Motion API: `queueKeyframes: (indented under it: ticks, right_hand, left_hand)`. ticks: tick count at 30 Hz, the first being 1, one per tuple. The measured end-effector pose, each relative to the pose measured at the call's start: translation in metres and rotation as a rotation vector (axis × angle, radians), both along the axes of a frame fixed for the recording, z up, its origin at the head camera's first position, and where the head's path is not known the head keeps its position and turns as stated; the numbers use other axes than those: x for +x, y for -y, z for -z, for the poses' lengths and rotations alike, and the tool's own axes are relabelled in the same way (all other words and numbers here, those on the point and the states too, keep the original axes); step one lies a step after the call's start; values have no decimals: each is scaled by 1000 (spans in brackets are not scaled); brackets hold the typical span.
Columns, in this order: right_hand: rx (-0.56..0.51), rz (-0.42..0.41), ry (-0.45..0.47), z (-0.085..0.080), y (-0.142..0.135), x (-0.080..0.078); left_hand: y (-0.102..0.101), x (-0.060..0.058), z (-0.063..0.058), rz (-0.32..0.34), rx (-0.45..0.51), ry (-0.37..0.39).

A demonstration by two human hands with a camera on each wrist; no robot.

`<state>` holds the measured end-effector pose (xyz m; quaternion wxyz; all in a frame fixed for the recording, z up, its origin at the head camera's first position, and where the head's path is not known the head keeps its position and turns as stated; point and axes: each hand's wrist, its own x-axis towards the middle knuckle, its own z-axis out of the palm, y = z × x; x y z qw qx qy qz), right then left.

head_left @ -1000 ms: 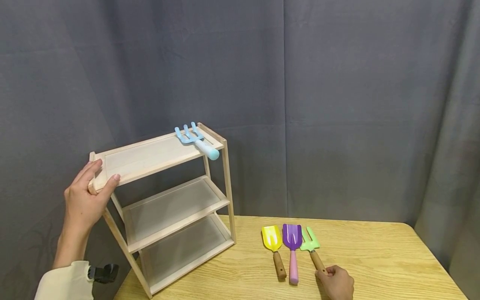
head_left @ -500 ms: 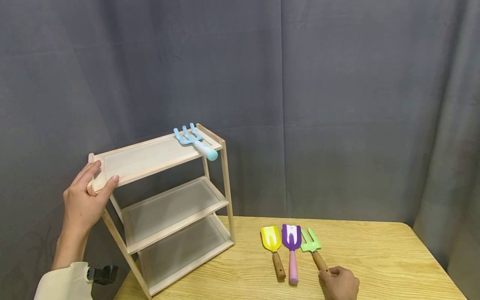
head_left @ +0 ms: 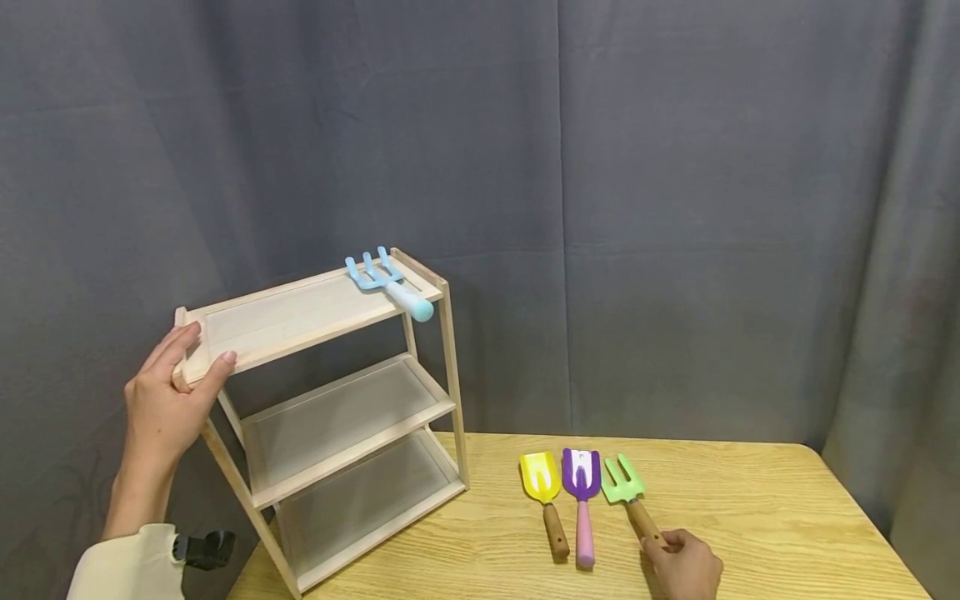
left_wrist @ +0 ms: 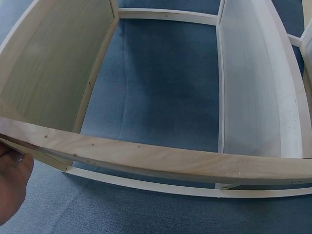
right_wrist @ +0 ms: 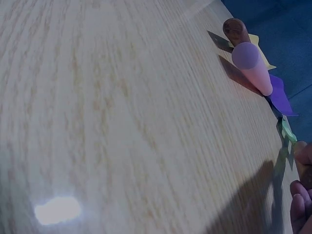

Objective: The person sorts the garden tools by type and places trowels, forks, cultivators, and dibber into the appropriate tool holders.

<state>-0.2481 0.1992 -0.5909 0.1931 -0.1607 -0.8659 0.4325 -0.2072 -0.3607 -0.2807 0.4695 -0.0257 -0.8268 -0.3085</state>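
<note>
My left hand (head_left: 167, 400) grips the left end of the top shelf of a pale wooden three-tier rack (head_left: 352, 408), thumb at the front edge and fingers over the top. In the left wrist view part of that hand (left_wrist: 12, 183) shows at the rack's end frame (left_wrist: 146, 153). My right hand (head_left: 684, 565) pinches the wooden handle end of a green garden fork (head_left: 623, 482), whose tines point away over the table. To its left lie a purple hand shovel (head_left: 582, 477) with a pink handle and a yellow hand shovel (head_left: 541, 478) with a brown handle.
A light blue hand fork (head_left: 390, 283) lies on the right end of the rack's top shelf, its handle jutting past the front edge. The rack stands at the left of the wooden table (head_left: 765, 517). A grey curtain (head_left: 675, 250) hangs behind.
My right hand has shifted slightly right with the green fork, which now sits a little apart from the purple shovel. My left hand keeps its hold on the rack.
</note>
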Motion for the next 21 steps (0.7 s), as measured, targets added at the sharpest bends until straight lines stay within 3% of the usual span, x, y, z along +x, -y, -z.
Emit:
queueKeyframes:
  ticks: [10,21]
  right_hand:
    - [44,14,-89,3,-5,2]
    - [94,9,-122,-4,-15,3]
  left_hand:
    - [1,-1,1,6,1,-15]
    - [1,-2,1,4,-1,-24]
